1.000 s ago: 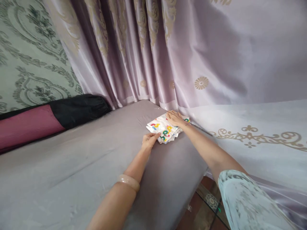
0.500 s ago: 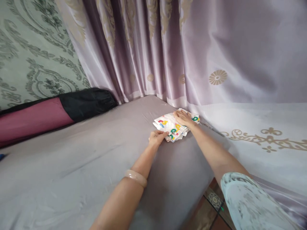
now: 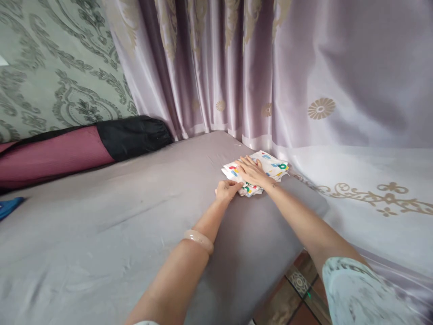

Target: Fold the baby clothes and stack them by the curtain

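A stack of folded white cloth (image 3: 272,165) with a bright multicoloured print lies near the far corner of the grey-sheeted bed (image 3: 142,243). My right hand (image 3: 251,171) rests flat on top of it, fingers stretched out. At the near left edge of the cloth, my left hand (image 3: 228,189) pinches the fabric between thumb and fingers. A pale bangle (image 3: 199,240) circles my left wrist. Part of the cloth is hidden under my right hand.
A long pink and black rolled bundle (image 3: 77,146) lies along the patterned wall. Purple curtains (image 3: 226,67) hang behind the bed and down its right side. A blue item (image 3: 10,207) sits at the left edge. Tiled floor (image 3: 294,289) shows at lower right.
My right hand has slid leftward across the cloth, nearer to my left hand. My left hand keeps its pinch at the edge. The view has shifted slightly, showing more of the blue item.
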Demonstrator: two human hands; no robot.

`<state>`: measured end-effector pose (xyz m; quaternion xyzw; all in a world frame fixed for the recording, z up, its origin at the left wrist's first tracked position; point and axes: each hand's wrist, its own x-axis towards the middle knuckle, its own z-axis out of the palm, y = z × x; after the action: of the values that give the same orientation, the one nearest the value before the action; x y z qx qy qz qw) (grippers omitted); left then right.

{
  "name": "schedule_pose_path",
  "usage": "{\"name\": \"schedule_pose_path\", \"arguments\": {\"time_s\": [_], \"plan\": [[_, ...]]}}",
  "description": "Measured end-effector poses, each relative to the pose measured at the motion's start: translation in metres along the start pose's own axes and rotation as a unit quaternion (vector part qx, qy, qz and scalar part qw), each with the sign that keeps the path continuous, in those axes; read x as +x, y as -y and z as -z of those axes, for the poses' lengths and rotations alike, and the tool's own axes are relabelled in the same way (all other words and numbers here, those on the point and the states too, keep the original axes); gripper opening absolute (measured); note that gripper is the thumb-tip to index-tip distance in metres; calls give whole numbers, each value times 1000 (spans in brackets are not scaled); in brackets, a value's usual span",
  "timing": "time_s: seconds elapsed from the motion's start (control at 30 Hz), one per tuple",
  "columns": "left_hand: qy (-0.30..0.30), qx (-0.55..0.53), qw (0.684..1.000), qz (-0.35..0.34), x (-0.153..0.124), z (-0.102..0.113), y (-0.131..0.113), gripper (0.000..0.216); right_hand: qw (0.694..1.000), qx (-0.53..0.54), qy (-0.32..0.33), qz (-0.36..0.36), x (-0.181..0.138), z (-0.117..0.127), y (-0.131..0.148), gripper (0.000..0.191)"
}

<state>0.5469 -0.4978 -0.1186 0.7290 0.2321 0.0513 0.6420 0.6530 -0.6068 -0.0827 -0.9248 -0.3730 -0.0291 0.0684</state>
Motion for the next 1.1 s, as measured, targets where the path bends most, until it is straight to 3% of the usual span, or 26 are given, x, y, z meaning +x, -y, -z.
{"name": "schedule_pose_path", "arguments": {"time_s": [0.17,0.3,0.43,0.53,0.63,0.73,0.87,1.0,1.1], "plan": [[-2,28,1000,2,-1,-1,1,28,998,-26,-55,-2,-3,-13,-2,49],[12,0,1000,-13,-4,2,1,22,999,-29,-42,-7,-2,-11,-2,48],[67,-78,994,-43,-13,18,0,15,999,-24,-27,15,2,1,7,49],[74,-89,992,-49,-23,39,1,17,996,-12,-36,77,0,5,20,51],[62,-37,996,-58,-31,63,5,20,992,11,-2,127,-6,-1,31,50],[40,47,994,-86,-35,91,14,24,991,17,-7,131,-13,-10,33,47],[-2,158,982,-107,-37,142,29,29,991,21,-16,129,-15,-13,33,44],[-78,304,943,-110,-45,205,45,36,991,69,19,113,-10,-2,32,48],[-130,419,892,-108,-56,242,58,37,996,83,-37,16,-4,8,18,55]]}}
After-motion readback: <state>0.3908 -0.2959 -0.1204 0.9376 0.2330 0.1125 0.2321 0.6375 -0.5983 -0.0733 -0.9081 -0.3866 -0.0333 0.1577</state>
